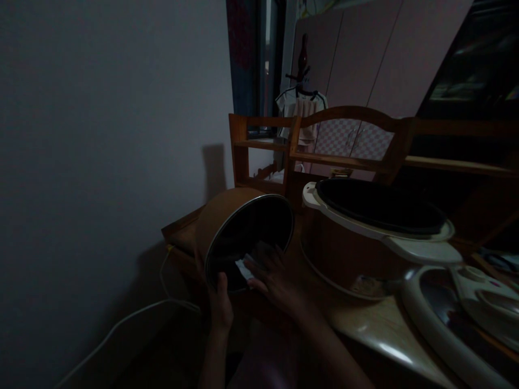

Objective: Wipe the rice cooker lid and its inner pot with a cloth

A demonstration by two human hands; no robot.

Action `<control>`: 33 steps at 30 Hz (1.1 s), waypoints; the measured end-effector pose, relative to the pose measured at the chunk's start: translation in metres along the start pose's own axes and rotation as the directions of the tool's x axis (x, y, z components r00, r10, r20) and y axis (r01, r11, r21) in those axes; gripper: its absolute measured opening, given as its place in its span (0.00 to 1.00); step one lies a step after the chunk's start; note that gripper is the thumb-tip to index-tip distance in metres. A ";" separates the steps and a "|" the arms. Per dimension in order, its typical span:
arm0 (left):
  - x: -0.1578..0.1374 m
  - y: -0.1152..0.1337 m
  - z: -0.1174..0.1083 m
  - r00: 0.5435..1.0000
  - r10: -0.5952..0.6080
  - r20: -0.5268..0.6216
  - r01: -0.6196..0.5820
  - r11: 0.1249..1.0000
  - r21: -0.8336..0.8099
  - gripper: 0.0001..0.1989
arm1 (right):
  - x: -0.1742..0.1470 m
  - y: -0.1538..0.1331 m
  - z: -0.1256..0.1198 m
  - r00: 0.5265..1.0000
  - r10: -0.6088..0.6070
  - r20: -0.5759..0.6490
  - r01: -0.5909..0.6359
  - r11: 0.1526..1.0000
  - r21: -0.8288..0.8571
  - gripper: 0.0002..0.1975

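A round inner pot [227, 208], tan outside and dark inside, is tipped so that its mouth faces me and to the right. My left hand [221, 305] grips its lower left rim, thumb over the edge and fingers behind the wall. Inside the mouth, my right hand [271, 278] presses a white wipe [244, 268] near the lower inner wall. The fingers of that hand are partly lost in the dark. To the right stands a cooker body [348, 248] with a pale rim and a black interior.
A pale lid [421, 302] lies at the right on the wooden table [377, 329]. Behind the pots rises a wooden shelf frame [344, 159]. A white cord [133, 319] runs along the grey wall [113, 135] at left. Hung clothes [306, 113] and a pink cabinet [357, 65] are farther back.
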State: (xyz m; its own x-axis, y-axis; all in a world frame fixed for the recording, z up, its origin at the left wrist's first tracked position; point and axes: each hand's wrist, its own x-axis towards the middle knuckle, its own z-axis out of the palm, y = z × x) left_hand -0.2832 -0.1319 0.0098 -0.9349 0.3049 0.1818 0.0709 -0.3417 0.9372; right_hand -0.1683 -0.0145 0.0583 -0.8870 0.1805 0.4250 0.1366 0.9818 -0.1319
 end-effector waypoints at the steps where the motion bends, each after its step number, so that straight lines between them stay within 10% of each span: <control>1: 0.000 0.000 0.000 1.000 -0.003 -0.002 0.003 1.000 0.009 0.32 | 0.002 0.001 0.001 1.000 -0.010 -0.001 0.010 1.000 0.003 0.27; 33: 0.005 -0.013 -0.007 0.995 -0.100 -0.031 0.098 0.994 -0.055 0.31 | 0.004 -0.057 0.000 0.997 0.028 0.075 -0.055 0.916 0.397 0.24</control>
State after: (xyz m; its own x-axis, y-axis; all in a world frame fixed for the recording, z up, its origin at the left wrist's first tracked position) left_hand -0.2912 -0.1319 -0.0030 -0.9477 0.3096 0.0781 -0.0402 -0.3583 0.9328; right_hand -0.1801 -0.0694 0.0673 -0.9133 0.2028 0.3531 -0.0010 0.8661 -0.4999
